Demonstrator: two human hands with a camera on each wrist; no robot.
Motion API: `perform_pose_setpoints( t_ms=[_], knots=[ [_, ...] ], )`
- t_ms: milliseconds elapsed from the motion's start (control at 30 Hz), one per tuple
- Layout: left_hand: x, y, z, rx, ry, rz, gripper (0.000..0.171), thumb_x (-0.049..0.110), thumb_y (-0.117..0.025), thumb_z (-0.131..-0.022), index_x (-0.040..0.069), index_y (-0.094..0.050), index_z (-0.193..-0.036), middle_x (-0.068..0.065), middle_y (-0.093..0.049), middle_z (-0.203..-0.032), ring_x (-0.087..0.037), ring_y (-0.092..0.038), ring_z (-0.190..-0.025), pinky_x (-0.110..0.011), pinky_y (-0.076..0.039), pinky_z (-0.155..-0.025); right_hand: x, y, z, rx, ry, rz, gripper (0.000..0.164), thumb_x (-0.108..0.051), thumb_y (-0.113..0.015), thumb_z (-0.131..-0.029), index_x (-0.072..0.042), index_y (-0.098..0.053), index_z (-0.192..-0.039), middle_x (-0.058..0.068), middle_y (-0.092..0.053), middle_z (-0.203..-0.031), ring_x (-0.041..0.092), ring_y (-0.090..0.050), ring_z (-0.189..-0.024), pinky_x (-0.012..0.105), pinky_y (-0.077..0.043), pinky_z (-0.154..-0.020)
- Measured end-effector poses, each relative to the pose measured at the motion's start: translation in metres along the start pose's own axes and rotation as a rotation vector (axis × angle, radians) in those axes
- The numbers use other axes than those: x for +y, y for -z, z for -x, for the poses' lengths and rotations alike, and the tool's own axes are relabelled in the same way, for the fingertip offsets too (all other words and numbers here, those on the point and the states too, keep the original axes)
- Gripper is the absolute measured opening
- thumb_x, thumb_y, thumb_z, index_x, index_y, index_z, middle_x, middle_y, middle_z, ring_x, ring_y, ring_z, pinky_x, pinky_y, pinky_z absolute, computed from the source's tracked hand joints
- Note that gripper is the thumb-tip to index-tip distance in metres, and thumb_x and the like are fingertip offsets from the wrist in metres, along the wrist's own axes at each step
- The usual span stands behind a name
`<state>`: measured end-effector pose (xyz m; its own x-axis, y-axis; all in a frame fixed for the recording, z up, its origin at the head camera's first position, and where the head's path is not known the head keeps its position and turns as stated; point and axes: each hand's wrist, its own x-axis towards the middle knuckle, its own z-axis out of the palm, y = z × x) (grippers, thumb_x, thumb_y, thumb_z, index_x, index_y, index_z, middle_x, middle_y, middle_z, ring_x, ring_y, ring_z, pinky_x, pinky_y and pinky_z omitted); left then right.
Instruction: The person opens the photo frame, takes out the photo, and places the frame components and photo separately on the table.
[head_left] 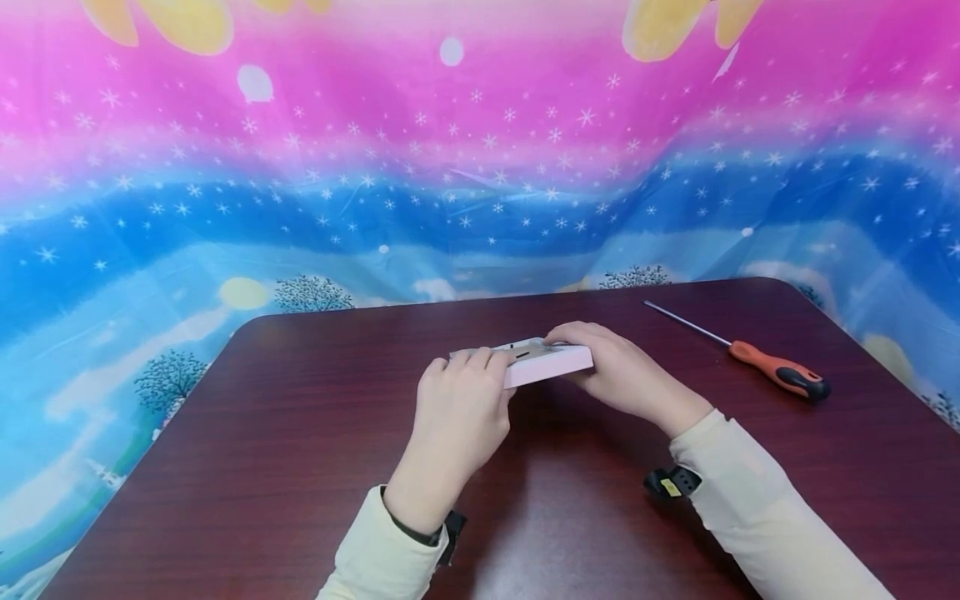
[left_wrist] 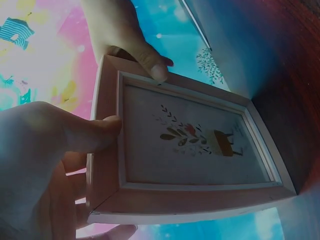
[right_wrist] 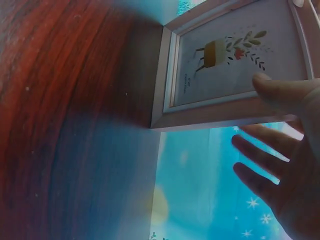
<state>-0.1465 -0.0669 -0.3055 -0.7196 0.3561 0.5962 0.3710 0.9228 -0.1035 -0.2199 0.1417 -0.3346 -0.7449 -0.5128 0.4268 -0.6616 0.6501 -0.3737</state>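
A pale pink picture frame is held up over the table between both hands, its back facing up in the head view. Its glazed front shows in the left wrist view, with a print of leaves and a red flower in a yellow pot on legs. My left hand grips one end, thumb on the front border and fingers around behind. At the other end my right hand holds the border, its thumb over the front and several fingers spread beyond the edge.
An orange and black screwdriver lies on the dark red-brown table at the right, its shaft pointing to the back edge. Behind the table hangs a colourful cloth with snowflakes and trees. Black straps sit at both wrists.
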Motion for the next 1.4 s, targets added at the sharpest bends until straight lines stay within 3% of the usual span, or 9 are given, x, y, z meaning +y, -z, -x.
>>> perform_pose_setpoints(
  t_ms=[233,433,667,933,1167,1400],
  knots=[
    [-0.006,0.0,-0.001,-0.003,0.023,0.039,0.029,0.027,-0.072,-0.076,0.017,-0.069,-0.103,0.002,-0.075,-0.092,-0.016,-0.065,-0.078,-0.034,-0.052,-0.06,-0.002,0.001,-0.001,-0.017,-0.054,-0.104,0.034,-0.001,-0.068,-0.078,-0.013,-0.065,-0.11,0.01,-0.069,-0.111,0.023,-0.059,-0.103,0.05,-0.05,-0.093],
    [-0.018,-0.005,-0.003,-0.005,0.066,0.07,0.028,0.02,-0.072,-0.071,0.019,-0.07,-0.099,0.002,-0.072,-0.093,-0.017,-0.062,-0.083,-0.036,-0.054,-0.065,-0.004,-0.001,-0.002,-0.011,-0.056,-0.161,0.03,0.001,-0.068,-0.077,-0.012,-0.066,-0.105,0.01,-0.07,-0.108,0.023,-0.058,-0.1,0.049,-0.05,-0.091],
    [-0.034,-0.012,-0.004,-0.145,0.19,0.156,0.033,0.013,-0.071,-0.068,0.023,-0.07,-0.1,0.004,-0.07,-0.101,-0.017,-0.062,-0.088,-0.04,-0.055,-0.069,-0.006,-0.002,-0.003,-0.002,-0.072,-0.148,0.03,0.0,-0.069,-0.077,-0.013,-0.067,-0.104,0.009,-0.07,-0.108,0.023,-0.058,-0.1,0.05,-0.048,-0.091],
    [-0.043,-0.016,-0.005,-0.11,0.297,0.357,0.031,0.025,-0.077,-0.068,0.029,-0.068,-0.098,0.008,-0.072,-0.095,-0.011,-0.063,-0.083,-0.041,-0.053,-0.064,-0.004,0.0,-0.004,0.057,-0.111,-0.124,0.024,-0.005,-0.07,-0.078,-0.01,-0.066,-0.102,0.01,-0.07,-0.101,0.023,-0.057,-0.09,0.046,-0.048,-0.082],
    [-0.047,-0.023,-0.004,-0.137,0.321,0.382,0.025,0.03,-0.076,-0.072,0.03,-0.068,-0.096,0.009,-0.07,-0.089,-0.01,-0.057,-0.072,-0.039,-0.051,-0.06,-0.003,0.004,-0.005,0.054,-0.171,-0.132,0.021,-0.006,-0.068,-0.08,-0.008,-0.066,-0.101,0.012,-0.07,-0.1,0.024,-0.057,-0.087,0.046,-0.047,-0.082],
    [-0.049,-0.029,-0.003,-0.195,0.342,0.444,0.026,0.022,-0.074,-0.076,0.026,-0.068,-0.101,0.004,-0.072,-0.102,-0.015,-0.062,-0.091,-0.047,-0.054,-0.07,-0.004,0.006,-0.005,0.036,-0.173,-0.139,0.021,-0.006,-0.067,-0.081,-0.008,-0.066,-0.101,0.012,-0.07,-0.099,0.025,-0.057,-0.087,0.047,-0.047,-0.082]
  ],
)
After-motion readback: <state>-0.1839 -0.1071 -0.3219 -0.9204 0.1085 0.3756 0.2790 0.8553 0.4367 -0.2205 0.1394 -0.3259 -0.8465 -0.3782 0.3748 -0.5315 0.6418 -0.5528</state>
